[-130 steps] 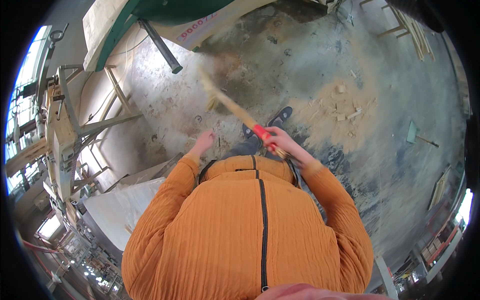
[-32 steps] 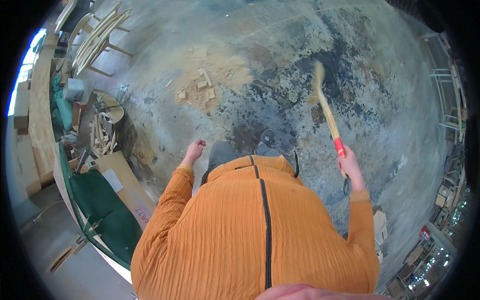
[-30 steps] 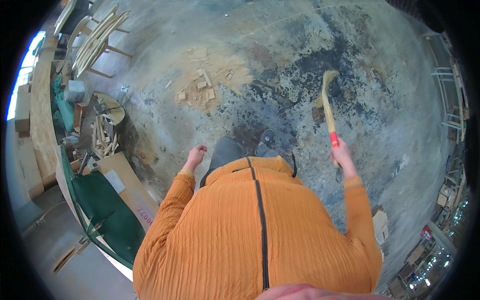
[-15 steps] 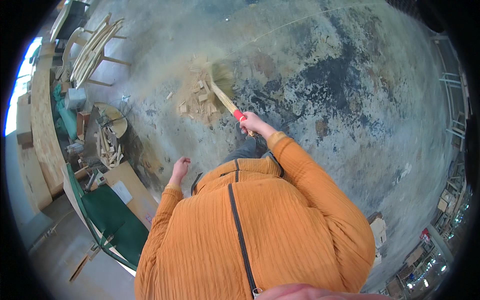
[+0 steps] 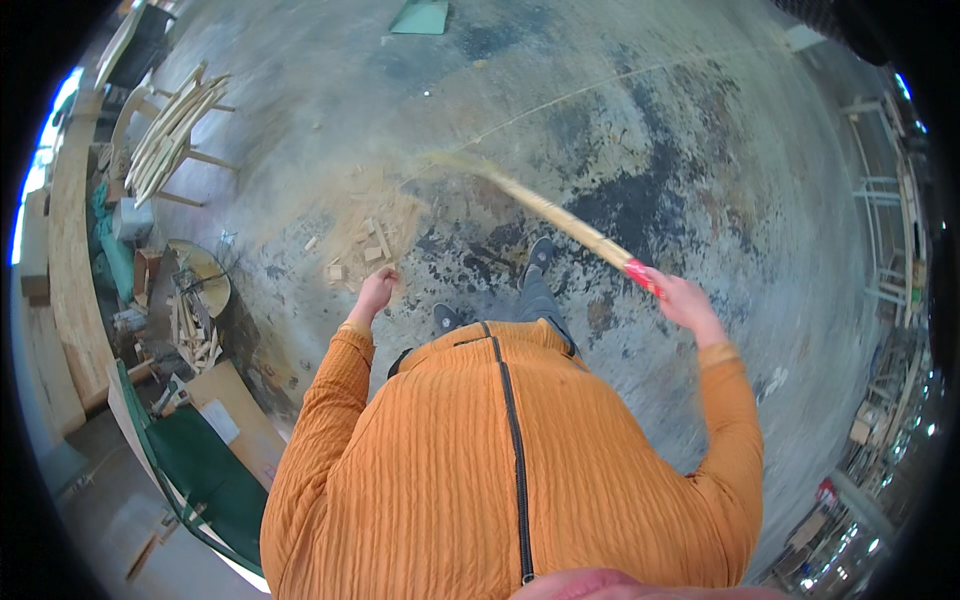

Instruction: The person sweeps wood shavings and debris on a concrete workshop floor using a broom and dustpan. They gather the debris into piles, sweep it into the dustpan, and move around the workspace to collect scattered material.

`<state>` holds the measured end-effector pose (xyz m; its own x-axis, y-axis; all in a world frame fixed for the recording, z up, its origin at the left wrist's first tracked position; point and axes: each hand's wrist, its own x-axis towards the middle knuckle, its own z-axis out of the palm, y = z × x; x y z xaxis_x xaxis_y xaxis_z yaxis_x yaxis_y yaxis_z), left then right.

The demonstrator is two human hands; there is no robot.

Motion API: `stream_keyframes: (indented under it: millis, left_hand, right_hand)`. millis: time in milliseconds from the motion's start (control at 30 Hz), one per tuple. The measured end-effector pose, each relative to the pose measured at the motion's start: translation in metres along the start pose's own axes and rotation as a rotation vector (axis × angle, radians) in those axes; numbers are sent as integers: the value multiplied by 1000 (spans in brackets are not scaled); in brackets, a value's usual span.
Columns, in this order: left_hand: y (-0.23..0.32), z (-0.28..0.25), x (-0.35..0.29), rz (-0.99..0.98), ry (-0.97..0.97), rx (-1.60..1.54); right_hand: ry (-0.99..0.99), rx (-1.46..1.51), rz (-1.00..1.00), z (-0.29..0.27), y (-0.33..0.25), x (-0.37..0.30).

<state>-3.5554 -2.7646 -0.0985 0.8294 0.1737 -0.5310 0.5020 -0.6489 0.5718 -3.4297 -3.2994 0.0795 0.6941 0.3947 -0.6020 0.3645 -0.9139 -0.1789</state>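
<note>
My right hand (image 5: 676, 297) is wrapped round the red-banded end of a straw broom (image 5: 570, 222), out to the right of my body. From there the broom slants away to the far left, and its bristles are smeared by motion just above the floor. They sit at the far right of a pile of sawdust and wood offcuts (image 5: 375, 235). Over the near edge of that pile, my left hand (image 5: 377, 288) hangs with curled fingers and nothing visible in them.
A green dustpan (image 5: 420, 16) lies on the floor at the far edge. To the left stand a chair stacked with wooden parts (image 5: 180, 130), a box of wood scraps (image 5: 195, 325) and a dark green sheet (image 5: 210, 465). Racks (image 5: 885, 210) line the right side.
My right hand has swung right with the broom, whose bristles have left the offcuts. My left hand has moved up, nearer the pile. Fewer offcuts show, and the dustpan has come into view.
</note>
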Motion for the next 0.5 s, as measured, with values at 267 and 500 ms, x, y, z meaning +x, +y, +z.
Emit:
stream_keyframes:
  millis: [267,500]
  left_hand:
    - [62,43,-13,-334,-97,-56]
    - [109,61,-17,-397,-7,-169]
  right_hand:
    - [208,247,261,-28,152,116]
    - [-118,687,262,9,67,266]
